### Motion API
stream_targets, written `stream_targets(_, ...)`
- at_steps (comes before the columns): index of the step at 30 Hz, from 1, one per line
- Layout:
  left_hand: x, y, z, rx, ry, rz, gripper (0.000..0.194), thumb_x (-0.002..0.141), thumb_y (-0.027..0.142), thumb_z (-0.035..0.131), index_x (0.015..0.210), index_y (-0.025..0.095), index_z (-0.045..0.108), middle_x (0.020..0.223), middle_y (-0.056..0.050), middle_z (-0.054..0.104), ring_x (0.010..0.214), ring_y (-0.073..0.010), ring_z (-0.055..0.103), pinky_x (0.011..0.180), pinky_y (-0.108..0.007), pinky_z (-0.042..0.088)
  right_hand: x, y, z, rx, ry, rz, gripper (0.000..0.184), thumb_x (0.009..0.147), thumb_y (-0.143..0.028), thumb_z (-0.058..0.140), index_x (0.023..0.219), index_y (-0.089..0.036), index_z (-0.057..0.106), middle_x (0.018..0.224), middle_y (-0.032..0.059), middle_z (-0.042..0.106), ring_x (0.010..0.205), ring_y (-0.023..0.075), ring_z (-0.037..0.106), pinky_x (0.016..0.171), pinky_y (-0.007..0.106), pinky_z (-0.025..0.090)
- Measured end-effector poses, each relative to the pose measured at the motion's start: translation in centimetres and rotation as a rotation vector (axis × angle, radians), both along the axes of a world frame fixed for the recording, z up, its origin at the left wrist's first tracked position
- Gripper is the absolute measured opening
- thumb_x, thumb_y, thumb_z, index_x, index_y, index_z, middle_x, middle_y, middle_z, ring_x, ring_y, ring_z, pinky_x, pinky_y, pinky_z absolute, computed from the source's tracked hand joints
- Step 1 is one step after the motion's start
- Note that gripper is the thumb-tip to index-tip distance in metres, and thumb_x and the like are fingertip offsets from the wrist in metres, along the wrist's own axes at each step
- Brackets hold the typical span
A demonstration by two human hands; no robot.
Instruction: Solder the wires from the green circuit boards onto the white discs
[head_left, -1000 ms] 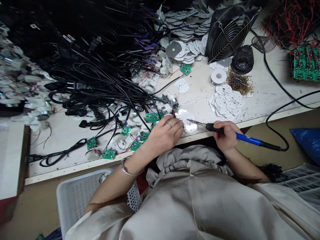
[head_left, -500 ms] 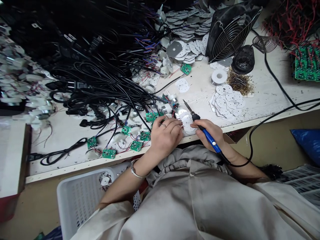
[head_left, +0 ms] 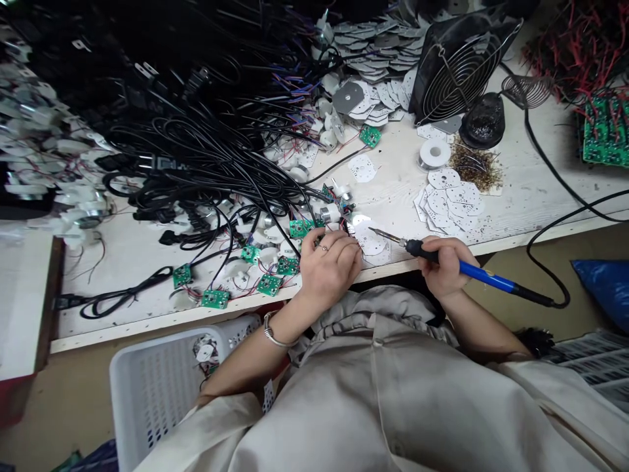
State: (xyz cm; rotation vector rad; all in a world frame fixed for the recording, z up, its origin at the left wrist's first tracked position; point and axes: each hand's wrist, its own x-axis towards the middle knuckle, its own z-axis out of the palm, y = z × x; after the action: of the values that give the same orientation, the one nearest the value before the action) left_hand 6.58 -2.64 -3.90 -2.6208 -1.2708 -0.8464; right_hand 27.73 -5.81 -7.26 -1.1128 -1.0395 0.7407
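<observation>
A white perforated disc (head_left: 374, 248) is lying on the wooden bench (head_left: 393, 190), right between my two hands. My left hand (head_left: 328, 270) is curling over its near edge, with the fingertips pressing against it, and thin wires are crossing close by. My right hand (head_left: 445, 267) is staying apart from the left, gripping a blue-handled soldering iron (head_left: 484, 278) like a pen. Its thin metal tip is pointing left toward the disc and ending just beside it; I cannot tell whether it is touching.

Beyond my right hand, a stack of matching white discs (head_left: 452, 206) is lying near a small solder spool (head_left: 435, 154) and a scatter of brass shavings (head_left: 474, 167). Further out, a black wire-guarded fan (head_left: 462, 72) is sitting beside a coiled iron stand (head_left: 525, 92).

Around my left hand, small green circuit boards (head_left: 269, 284) are lying among white plastic parts (head_left: 240, 267), and a great tangle of black power cords (head_left: 206, 157) is spreading away beyond them. A metal bangle (head_left: 272, 331) is circling my left wrist, and a ring (head_left: 324, 248) is sitting on one finger. Below my left forearm, a white plastic basket (head_left: 147, 393) is standing on the floor, just under the bench edge.
</observation>
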Motion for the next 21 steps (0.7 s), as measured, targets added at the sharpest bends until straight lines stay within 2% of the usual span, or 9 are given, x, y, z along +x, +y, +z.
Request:
stream_targets(4,0.1,-0.2,0.0,0.056,-0.028,0.046,0.007,0.086,0.016,0.065,0.086,0.023,0.063,0.095,0.003,0.078,0.099,-0.0208,0.068,0.098,-0.046,0.037,0.2,0.9,0.7,-0.012,-0.025,-0.019,0.035,0.094,-0.049,0.051,0.077,-0.023,0.067,0.061,-0.0016,0.061,0.036,0.0101,0.046,0.034,0.027,0.034)
stream_targets(8,0.1,-0.1,-0.3,0.046,-0.006,0.084,0.006,0.088,0.017,0.064,0.086,0.023,0.063,0.095,0.004,0.077,0.099,-0.0197,0.068,0.102,-0.048,0.034,0.2,1.3,0.8,-0.087,-0.025,0.011,0.037,0.094,-0.050,0.050,0.075,-0.023,0.067,0.053,-0.0031,0.054,0.035,0.0104,0.043,0.032,0.027,0.031)
stream_targets(14,-0.1,-0.1,-0.8,-0.129,-0.043,0.056,0.008,0.090,0.018,0.061,0.091,0.024,0.065,0.099,0.002,0.076,0.105,-0.0221,0.066,0.107,-0.056,0.030,0.4,1.4,0.3,-0.139,-0.047,0.057,0.039,0.094,-0.050,0.048,0.072,-0.024,0.066,0.052,-0.0020,0.053,0.032,0.0108,0.038,0.029,0.029,0.027)
stream_targets(21,-0.2,-0.1,-0.3,-0.064,0.067,0.019,0.009,0.091,0.018,0.063,0.096,0.025,0.061,0.100,0.003,0.076,0.102,-0.0204,0.065,0.106,-0.053,0.033,0.7,1.2,0.3,-0.176,-0.008,0.066,0.039,0.089,-0.053,0.052,0.069,-0.023,0.067,0.054,-0.0008,0.058,0.032,0.0107,0.038,0.030,0.030,0.026)
